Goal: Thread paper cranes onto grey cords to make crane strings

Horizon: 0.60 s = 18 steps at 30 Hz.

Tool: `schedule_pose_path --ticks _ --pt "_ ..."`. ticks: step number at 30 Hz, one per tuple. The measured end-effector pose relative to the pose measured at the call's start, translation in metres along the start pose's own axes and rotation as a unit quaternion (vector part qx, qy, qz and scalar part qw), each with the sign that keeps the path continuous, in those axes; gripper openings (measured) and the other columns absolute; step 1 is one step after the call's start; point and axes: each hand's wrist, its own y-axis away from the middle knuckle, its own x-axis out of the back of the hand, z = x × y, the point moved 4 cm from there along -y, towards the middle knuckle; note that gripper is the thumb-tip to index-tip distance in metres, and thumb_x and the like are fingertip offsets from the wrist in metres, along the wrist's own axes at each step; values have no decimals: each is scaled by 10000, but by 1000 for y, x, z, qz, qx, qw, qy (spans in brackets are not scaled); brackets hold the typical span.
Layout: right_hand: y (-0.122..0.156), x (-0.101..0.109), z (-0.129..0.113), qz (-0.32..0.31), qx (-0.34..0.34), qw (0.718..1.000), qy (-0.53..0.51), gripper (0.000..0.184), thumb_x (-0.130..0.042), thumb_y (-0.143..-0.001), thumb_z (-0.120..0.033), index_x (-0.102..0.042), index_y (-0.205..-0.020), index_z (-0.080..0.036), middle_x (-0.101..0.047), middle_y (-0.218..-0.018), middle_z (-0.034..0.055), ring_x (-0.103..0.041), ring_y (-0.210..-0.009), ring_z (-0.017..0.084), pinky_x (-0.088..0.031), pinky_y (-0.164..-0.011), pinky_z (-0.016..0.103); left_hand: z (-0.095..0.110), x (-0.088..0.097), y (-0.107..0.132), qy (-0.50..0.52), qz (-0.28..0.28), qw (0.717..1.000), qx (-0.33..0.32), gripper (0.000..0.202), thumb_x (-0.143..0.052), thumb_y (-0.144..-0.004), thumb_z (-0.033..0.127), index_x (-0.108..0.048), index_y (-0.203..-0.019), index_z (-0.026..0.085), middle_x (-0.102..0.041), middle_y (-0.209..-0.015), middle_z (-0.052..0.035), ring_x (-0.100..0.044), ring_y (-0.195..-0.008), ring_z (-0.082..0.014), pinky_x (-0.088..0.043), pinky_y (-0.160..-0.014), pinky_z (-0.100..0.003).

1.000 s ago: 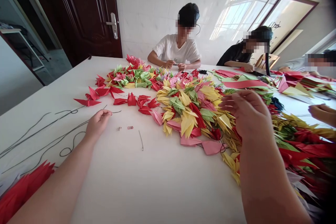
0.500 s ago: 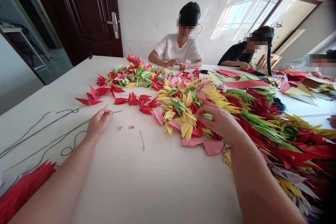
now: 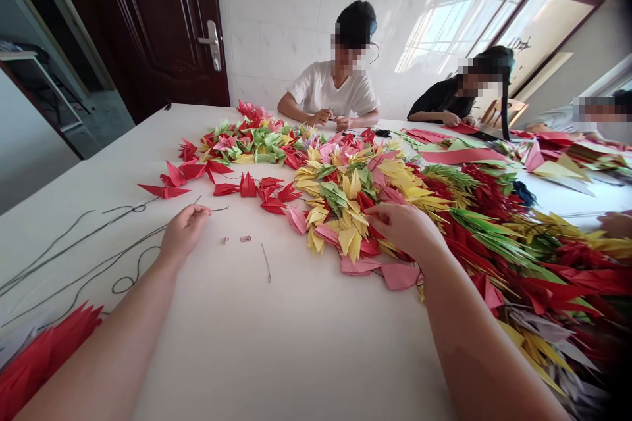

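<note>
My left hand [image 3: 187, 229] is closed in a pinch on a thin dark cord [image 3: 220, 209], whose short end sticks out past the fingertips. Over the near edge of a heap of folded paper cranes [image 3: 340, 197] in yellow, red, pink and green rests my right hand [image 3: 402, 227]. Its fingers are bent inward among the cranes, and whatever lies between them is hidden. A string of red paper cranes [image 3: 248, 185] runs leftward from the heap. On the table between my hands lies a needle [image 3: 266, 263].
Loose dark cords [image 3: 79, 247] trail across the white table [image 3: 296, 348] at left. Red folded paper [image 3: 54, 355] sits at the lower left. A person in white [image 3: 336, 89] and one in black [image 3: 454, 95] work across the table. Paper strips [image 3: 464, 155] lie at the far right.
My right hand has turned slightly over the heap, and the green paper seen beside its fingers is now out of sight. My left hand keeps its pinch on the cord.
</note>
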Motion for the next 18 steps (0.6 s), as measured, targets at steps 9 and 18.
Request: schedule_pose_path --ticks 9,18 --pt "-2 -20 -19 41 49 998 28 196 -505 -753 -249 -678 -843 -224 -651 -838 42 -571 -767 181 -362 -592 260 1 0 1 5 -1 1000 0 216 -478 -697 423 -582 -779 252 -657 -896 16 -589 -848 -192 -427 -700 -267" --pt "3 7 -7 128 58 981 -136 177 -510 -757 -308 -655 -754 -208 -648 -840 34 -567 -695 157 -417 -632 270 2 1 1 -10 3 1000 0 227 -469 -700 420 -590 -782 246 -657 -883 13 -587 -838 -195 -425 -688 -272"
